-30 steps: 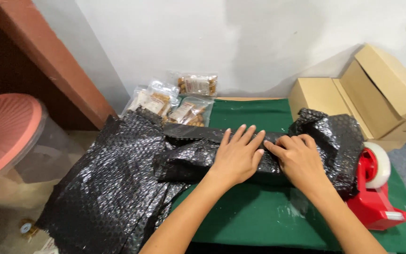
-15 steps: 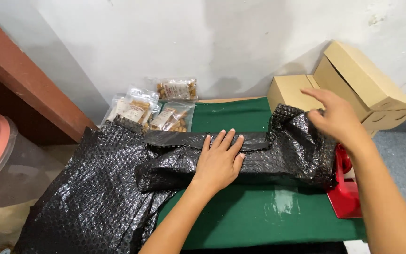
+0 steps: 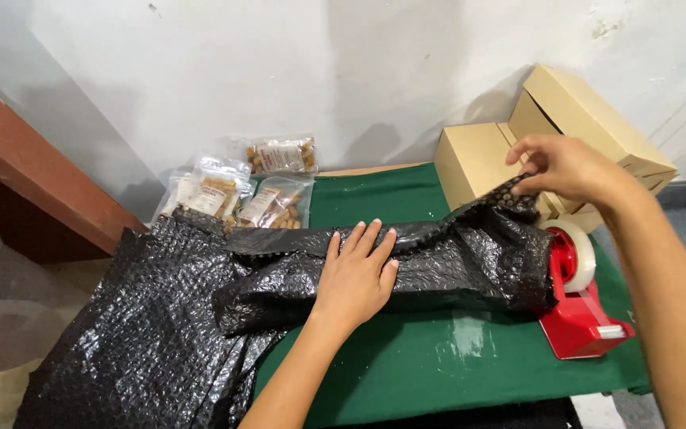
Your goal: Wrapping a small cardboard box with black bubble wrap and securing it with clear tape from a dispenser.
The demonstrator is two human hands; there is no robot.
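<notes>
Both arms bare to the elbow, no sleeves in view. Left hand [image 3: 355, 278] & right hand [image 3: 567, 165]: no gloves, rings, watch or bands. Nails short, plain, no polish. Forearms slim, w/o marks or tattoos.

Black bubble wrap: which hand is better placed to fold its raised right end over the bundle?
Right. The right hand already pinches the lifted end of the black bubble wrap near the cardboard boxes. The left hand lies flat on the middle, pinning the bundle down.
</notes>
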